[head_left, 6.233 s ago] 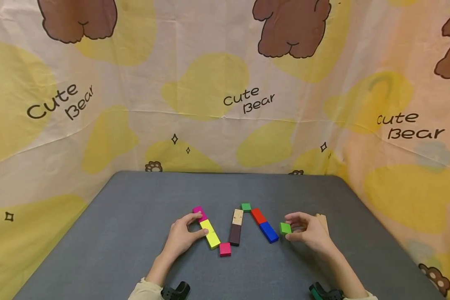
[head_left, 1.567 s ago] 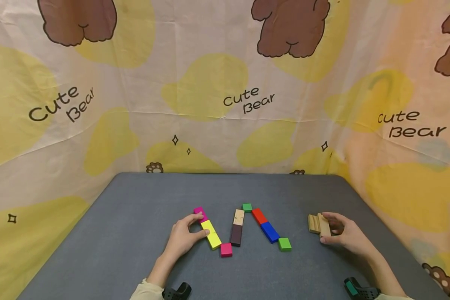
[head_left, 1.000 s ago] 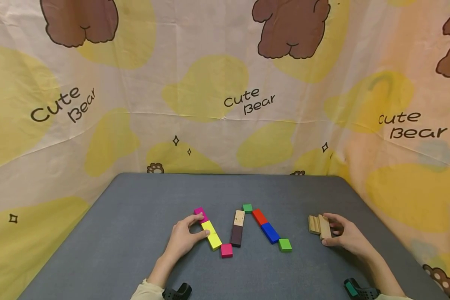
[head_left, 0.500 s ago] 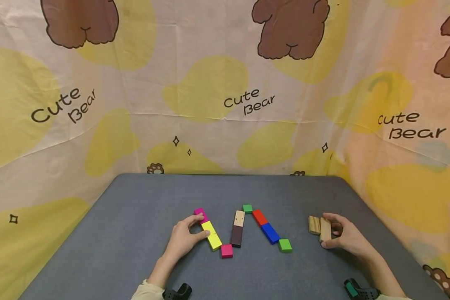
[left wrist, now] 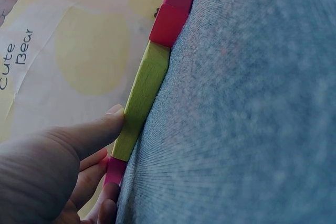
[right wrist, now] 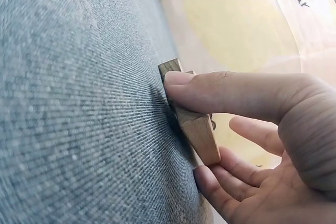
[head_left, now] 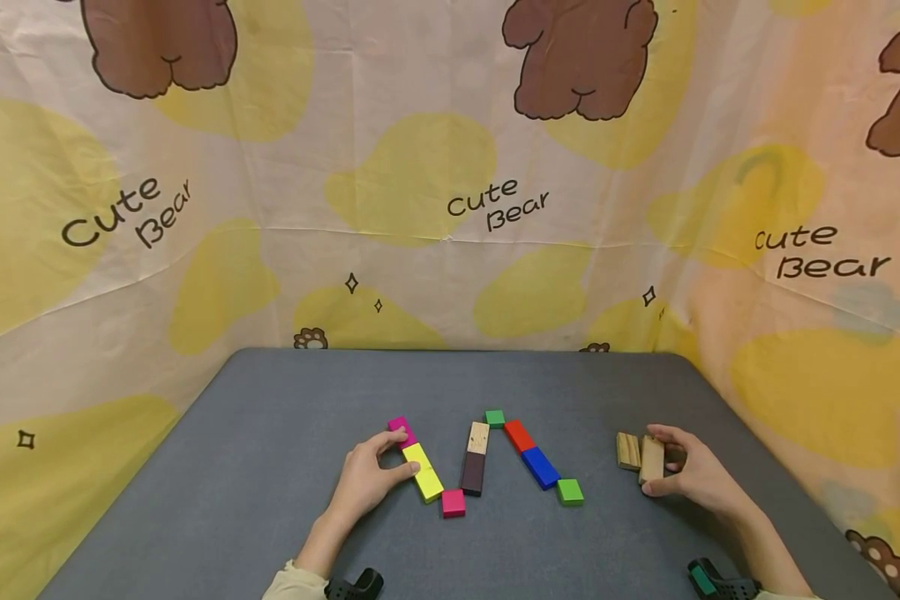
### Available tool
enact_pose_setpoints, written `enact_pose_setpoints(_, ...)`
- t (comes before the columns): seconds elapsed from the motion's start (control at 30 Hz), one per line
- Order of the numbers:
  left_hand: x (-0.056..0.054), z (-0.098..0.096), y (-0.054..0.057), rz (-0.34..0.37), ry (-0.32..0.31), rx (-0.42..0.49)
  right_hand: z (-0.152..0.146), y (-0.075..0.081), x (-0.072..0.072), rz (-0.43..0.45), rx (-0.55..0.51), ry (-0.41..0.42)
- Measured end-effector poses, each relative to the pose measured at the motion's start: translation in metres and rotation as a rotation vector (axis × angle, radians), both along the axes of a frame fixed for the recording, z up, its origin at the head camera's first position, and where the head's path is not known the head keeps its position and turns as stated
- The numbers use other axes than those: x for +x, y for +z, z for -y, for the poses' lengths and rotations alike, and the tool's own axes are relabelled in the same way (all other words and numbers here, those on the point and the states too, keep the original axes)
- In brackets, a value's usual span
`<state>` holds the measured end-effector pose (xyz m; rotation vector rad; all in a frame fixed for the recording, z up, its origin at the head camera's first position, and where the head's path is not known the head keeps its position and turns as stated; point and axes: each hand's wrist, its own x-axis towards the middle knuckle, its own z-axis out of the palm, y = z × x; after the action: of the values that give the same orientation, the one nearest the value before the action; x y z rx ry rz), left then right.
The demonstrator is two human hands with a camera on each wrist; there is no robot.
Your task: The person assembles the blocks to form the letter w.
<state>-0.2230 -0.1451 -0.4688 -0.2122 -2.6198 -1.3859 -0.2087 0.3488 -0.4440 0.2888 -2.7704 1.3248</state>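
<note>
In the head view, my left hand [head_left: 367,475] rests beside the chain of coloured wooden blocks. Its thumb touches the side of the yellow block [left wrist: 140,93], and its index finger lies on the magenta block [head_left: 398,425] at the chain's left end. My right hand [head_left: 690,471] pinches a plain wooden block [head_left: 652,460] between thumb and fingers, low over the table at the right. Against that block's left side lies another plain, grained wooden block [head_left: 628,451]. Seen from the right wrist, the thumb covers part of the plain blocks.
The zigzag continues with a pink block [head_left: 453,503], dark brown block [head_left: 473,473], pale wooden block [head_left: 478,437], green block [head_left: 494,418], red block [head_left: 519,436], blue block [head_left: 540,468] and light green block [head_left: 570,492]. A printed curtain hangs behind the grey table [head_left: 307,392].
Since the oldest frame, my right hand has let go of the light green block below the blue one and moved right to the plain blocks. Its block has since turned flatter. My left hand stays put.
</note>
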Motion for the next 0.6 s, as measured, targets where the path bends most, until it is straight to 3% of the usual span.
enact_pose_setpoints(0.6,-0.0008,-0.0007,-0.0001,-0.011,0.002,-0.009,0.0056,0.0069,0.0020,0.055,-0.079,-0.002)
